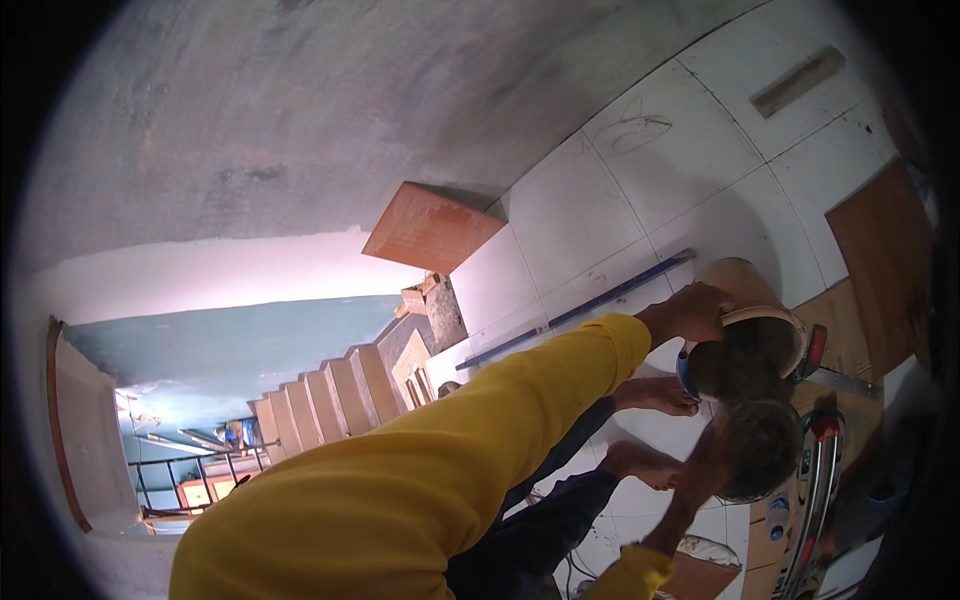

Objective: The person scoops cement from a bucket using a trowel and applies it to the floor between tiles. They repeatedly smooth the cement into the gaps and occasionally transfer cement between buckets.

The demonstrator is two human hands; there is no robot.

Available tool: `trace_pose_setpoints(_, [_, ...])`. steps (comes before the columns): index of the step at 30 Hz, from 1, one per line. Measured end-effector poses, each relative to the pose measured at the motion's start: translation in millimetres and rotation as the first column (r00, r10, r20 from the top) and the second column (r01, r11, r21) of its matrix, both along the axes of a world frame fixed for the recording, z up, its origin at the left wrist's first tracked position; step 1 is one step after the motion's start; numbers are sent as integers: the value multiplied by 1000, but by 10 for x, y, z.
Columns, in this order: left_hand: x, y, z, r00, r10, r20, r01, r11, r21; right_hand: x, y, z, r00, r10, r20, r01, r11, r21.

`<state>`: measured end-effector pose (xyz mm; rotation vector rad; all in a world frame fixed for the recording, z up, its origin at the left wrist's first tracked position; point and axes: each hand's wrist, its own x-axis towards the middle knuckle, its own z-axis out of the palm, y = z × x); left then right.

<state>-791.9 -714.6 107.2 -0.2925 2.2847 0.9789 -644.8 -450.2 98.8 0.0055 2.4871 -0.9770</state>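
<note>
My left hand (pixel 695 314) is closed on the rim of a beige bucket (pixel 742 283). The bucket is tilted, so its round mouth faces me, and its inside looks dark. Just below the bucket's mouth, my right hand (pixel 704 462) is against a round, dark grey, rough-looking thing (pixel 762 450). It could be a small bowl or a lump of material; blur and shadow hide which. The right fingers are mostly hidden behind it. Yellow sleeves (pixel 480 430) cover both my arms, and my bare feet (pixel 655 397) stand on the tiles close to the bucket.
A long blue bar (pixel 590 312) lies across the white tiled floor (pixel 570 215). An orange-brown tile (pixel 432 227) leans at the wall. Right of the bucket are a brown board (pixel 880 260), a metal tool with red ends (pixel 822 490) and a plastic bottle (pixel 778 515). Stairs (pixel 335 395) stand left.
</note>
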Motion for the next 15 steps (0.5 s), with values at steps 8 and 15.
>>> trace_pose_setpoints(8, [220, -207, -203, 989, 150, 13, -151, 988, 27, 56, -138, -15, 998, -57, -24, 58, 998, 39])
trace_pose_setpoints(15, [536, -106, -671, 968, 207, -138, -183, 968, 171, 752, 1249, 695, 765, -487, 422, 570, 817, -89])
